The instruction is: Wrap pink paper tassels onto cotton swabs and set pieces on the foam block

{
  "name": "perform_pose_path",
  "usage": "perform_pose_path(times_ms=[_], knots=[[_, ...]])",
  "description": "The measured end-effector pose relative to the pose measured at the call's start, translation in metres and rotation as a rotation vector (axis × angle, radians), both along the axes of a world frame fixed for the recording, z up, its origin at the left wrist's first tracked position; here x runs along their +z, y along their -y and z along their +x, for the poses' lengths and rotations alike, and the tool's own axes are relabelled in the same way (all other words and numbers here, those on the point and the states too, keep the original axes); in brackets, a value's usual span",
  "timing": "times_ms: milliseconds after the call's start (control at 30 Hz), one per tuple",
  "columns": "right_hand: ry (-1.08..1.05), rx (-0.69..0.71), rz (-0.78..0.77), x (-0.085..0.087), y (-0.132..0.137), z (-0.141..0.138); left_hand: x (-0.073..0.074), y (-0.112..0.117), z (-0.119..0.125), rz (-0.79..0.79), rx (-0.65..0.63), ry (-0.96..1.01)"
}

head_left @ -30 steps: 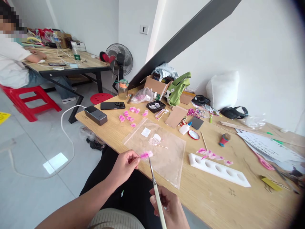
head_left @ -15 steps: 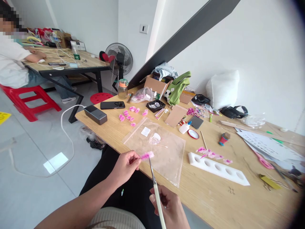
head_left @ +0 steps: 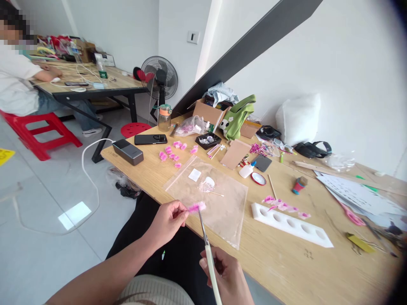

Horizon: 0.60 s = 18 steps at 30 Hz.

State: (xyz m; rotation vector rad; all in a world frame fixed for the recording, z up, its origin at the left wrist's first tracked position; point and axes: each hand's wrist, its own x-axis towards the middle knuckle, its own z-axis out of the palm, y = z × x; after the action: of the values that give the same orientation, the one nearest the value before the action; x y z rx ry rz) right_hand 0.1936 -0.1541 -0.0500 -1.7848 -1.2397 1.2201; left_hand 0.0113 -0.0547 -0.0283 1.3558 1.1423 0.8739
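Between the thumb and forefinger of my left hand (head_left: 171, 222) is one end of a small pink-and-white petal piece (head_left: 196, 207), which looks soft. My right hand (head_left: 224, 273) is closed around the cream handle of scissors (head_left: 208, 250). Their thin metal tips meet the petal piece near its pale end; whether the blades are apart there is too small to tell. Just beyond both hands lies a clear plastic bag (head_left: 229, 203), with a white square (head_left: 194, 175), a white blob (head_left: 209, 182) and a cotton swab (head_left: 216, 193) on it.
Several pink pieces (head_left: 174, 157) lie past the bag, near a phone (head_left: 150, 139) and power bank (head_left: 127, 152). Right of the bag is a white foam block (head_left: 291, 224) with hollows. A glue bottle (head_left: 247, 170) stands farther back. Another person (head_left: 17, 82) sits at the far-left table.
The camera view has shifted very slightly. Both hands, the petal piece and the scissors stay in practically the same positions.
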Motion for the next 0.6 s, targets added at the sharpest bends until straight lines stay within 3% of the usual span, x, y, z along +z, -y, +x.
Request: perform_pose_path(times_ms=[600], knots=[[0.019, -0.022, 0.016, -0.0052, 0.0018, 0.0029, 0.0015, -0.0004, -0.0007, 0.039, -0.010, -0.023]])
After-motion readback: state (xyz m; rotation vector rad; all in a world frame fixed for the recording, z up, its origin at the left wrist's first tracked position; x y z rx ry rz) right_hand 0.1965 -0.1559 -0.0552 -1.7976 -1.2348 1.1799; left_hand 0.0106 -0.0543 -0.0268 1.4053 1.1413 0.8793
